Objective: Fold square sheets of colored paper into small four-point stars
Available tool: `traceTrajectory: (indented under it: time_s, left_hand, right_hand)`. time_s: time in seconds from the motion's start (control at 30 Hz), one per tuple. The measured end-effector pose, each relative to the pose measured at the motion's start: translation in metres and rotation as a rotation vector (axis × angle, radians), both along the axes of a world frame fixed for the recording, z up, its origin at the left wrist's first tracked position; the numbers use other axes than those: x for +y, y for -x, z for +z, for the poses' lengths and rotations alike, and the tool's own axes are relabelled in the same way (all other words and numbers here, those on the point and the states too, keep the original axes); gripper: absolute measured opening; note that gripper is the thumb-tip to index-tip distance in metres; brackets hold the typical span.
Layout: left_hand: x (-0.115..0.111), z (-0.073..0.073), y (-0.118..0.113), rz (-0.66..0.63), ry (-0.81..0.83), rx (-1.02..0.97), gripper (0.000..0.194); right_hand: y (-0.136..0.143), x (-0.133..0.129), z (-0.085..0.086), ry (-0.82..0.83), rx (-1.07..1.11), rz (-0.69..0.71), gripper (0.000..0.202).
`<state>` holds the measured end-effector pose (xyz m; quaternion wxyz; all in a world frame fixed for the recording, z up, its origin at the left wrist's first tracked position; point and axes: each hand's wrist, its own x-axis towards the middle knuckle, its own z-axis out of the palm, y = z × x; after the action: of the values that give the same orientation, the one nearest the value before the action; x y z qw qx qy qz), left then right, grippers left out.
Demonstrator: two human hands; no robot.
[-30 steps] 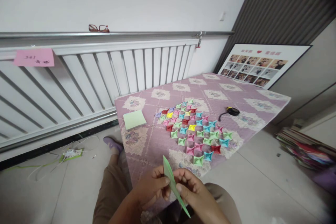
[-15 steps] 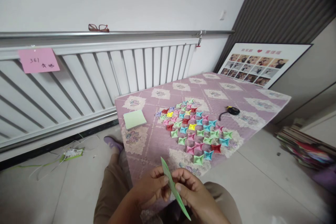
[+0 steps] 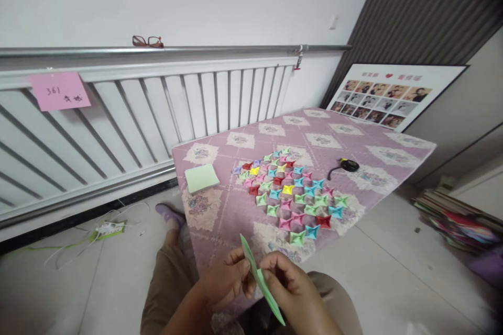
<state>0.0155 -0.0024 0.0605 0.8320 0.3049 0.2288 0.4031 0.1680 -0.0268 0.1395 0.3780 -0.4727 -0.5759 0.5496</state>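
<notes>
A light green sheet of paper (image 3: 268, 293), seen nearly edge-on, is held above the near edge of the table. My left hand (image 3: 231, 278) pinches it from the left, thumb on its face. From the other side my right hand (image 3: 288, 285) grips it with thumb and bent fingers, where a small fold stands out near the fingertips. Beyond the hands, rows of small folded paper pieces (image 3: 288, 189) in green, pink, blue, red, yellow and purple cover the middle of the table. A stack of pale green paper (image 3: 201, 177) lies at the left.
The table has a pink flowered cloth (image 3: 231, 209). A black-and-yellow tape measure (image 3: 349, 165) lies on its right side. Behind is a white radiator (image 3: 196, 99) with glasses (image 3: 148, 42) on the pipe. A power strip (image 3: 109, 229) with cables lies on the floor.
My right thumb and fingers have shifted slightly on the green paper, and a small folded edge now shows beside the thumb. The rest looks the same.
</notes>
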Motion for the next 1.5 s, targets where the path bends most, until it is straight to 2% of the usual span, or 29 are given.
traceTrajectory:
  time_s: [0.1, 0.17, 0.4, 0.53, 0.67, 0.87, 1.13, 1.3, 1.5]
  left_hand:
    - [-0.001, 0.0, 0.001, -0.003, -0.021, 0.006, 0.032]
    - [-0.001, 0.0, 0.002, 0.001, -0.033, 0.007, 0.031]
    - [0.0, 0.002, 0.003, -0.028, -0.038, 0.03, 0.032]
    - [0.0, -0.002, 0.004, -0.034, -0.049, 0.024, 0.032]
    - [-0.001, -0.004, 0.004, -0.027, -0.064, 0.026, 0.031]
    - [-0.001, 0.002, 0.003, -0.018, -0.06, 0.047, 0.034]
    - [-0.003, 0.002, 0.003, -0.036, -0.08, 0.023, 0.037]
    - [-0.003, 0.006, 0.005, -0.03, -0.106, 0.103, 0.043]
    - [-0.002, 0.011, 0.004, -0.021, -0.137, 0.177, 0.044]
  right_hand:
    - [-0.002, -0.001, 0.004, -0.107, -0.156, 0.011, 0.021]
    - [-0.004, 0.0, 0.004, -0.104, -0.16, 0.042, 0.02]
    - [-0.004, 0.001, -0.006, 0.089, 0.131, 0.125, 0.016]
    - [-0.004, 0.002, -0.012, 0.122, 0.174, 0.121, 0.02]
    - [-0.004, 0.003, -0.014, 0.127, 0.091, 0.072, 0.022]
    - [-0.003, 0.006, -0.018, 0.089, -0.07, -0.004, 0.015]
    - [0.0, 0.005, -0.024, 0.068, -0.09, -0.005, 0.013]
    - [-0.002, 0.004, -0.027, 0.035, -0.179, -0.019, 0.009]
    - [-0.002, 0.002, -0.03, 0.018, -0.174, -0.017, 0.008]
